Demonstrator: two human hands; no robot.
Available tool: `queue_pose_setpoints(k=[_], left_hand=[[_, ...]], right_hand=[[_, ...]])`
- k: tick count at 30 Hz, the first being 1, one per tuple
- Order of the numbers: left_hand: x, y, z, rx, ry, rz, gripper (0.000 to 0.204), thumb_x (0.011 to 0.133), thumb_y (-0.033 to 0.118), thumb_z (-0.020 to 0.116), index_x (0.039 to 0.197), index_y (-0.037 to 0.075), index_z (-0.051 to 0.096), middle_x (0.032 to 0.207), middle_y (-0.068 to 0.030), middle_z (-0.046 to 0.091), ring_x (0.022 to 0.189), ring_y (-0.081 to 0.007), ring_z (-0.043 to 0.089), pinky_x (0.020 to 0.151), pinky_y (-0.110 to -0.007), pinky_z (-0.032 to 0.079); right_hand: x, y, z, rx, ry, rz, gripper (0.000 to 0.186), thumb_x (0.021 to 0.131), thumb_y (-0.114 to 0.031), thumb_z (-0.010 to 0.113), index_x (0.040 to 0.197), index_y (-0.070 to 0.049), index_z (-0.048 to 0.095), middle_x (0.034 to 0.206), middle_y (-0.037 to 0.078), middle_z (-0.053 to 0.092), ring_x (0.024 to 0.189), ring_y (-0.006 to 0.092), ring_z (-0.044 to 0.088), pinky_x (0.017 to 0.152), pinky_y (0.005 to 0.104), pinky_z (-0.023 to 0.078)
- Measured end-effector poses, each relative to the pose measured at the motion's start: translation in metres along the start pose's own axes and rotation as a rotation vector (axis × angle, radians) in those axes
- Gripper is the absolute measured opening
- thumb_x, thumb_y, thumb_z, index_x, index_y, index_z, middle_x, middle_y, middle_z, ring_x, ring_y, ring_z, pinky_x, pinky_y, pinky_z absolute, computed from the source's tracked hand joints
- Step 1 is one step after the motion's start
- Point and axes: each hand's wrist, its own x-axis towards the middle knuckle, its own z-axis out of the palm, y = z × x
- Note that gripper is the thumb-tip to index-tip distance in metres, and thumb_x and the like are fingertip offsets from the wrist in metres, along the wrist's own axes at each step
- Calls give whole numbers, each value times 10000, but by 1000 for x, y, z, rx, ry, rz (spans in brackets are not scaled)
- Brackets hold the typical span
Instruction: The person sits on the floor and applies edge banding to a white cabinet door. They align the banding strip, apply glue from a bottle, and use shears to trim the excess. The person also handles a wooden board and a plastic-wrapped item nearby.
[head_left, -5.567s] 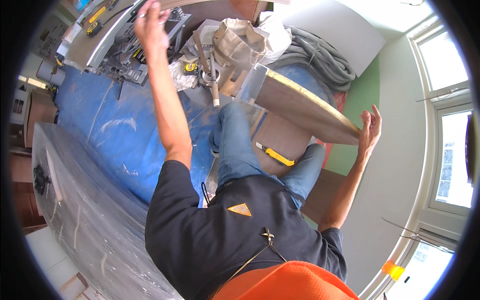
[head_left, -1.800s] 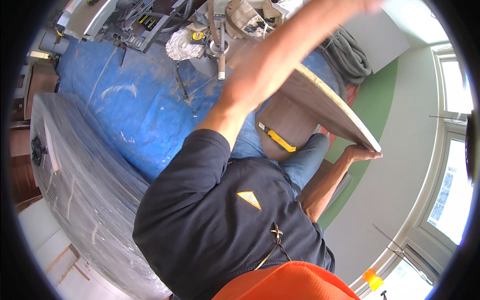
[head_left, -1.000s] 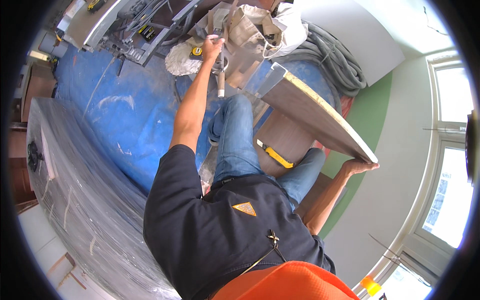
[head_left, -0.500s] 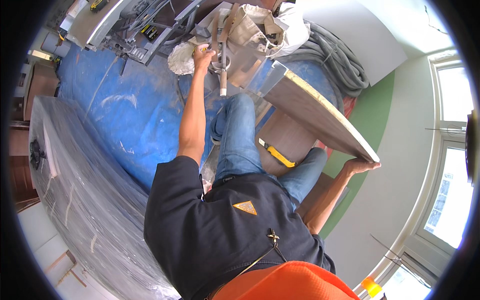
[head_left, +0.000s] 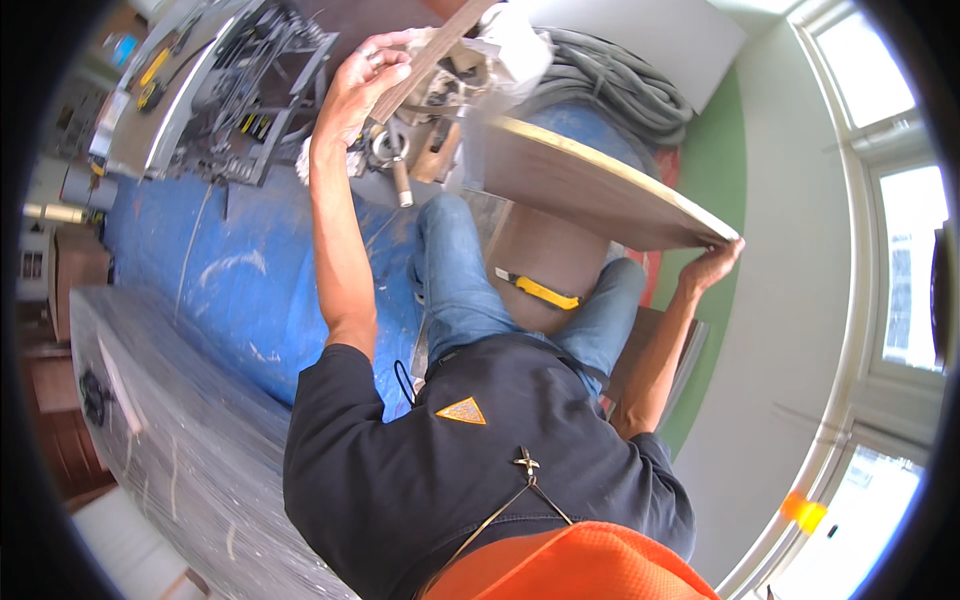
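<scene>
My left hand [head_left: 362, 88] is raised at the upper left, its fingers and thumb curled against the edge of a narrow brown wooden strip [head_left: 432, 58]. The strip slants up to the top edge of the view. At the right, my right hand [head_left: 713, 265] grips the outer corner of a large brown board [head_left: 590, 195] with a pale yellowish edge. The board stands tilted, its other end beside the tools ahead of my knees. A yellow utility knife [head_left: 540, 290] lies on a brown panel [head_left: 540, 240] between my legs.
Blue sheeting [head_left: 240, 260] covers the floor at left, next to a plastic-wrapped bulky object [head_left: 190, 400]. Grey coiled hose [head_left: 625, 85] lies ahead. A metal-framed stand with tools [head_left: 260, 110] is at upper left. A wall with windows [head_left: 910, 270] rises on the right.
My left hand has come up and left from the clutter, with the wooden strip now larger beside it. The board has shifted left and its held corner has risen in the view.
</scene>
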Motion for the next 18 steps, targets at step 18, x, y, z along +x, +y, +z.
queue_pose_setpoints(k=[18], left_hand=[[60,-21,143,-75,-793,-40,435,900,120,692,1324,88,601,986,34,614,947,-58,562,912,-233,433]], right_hand=[[2,-28,0,203,-195,11,685,1024,-619,327,1249,-17,562,986,130,652,991,245,604,917,396,458]])
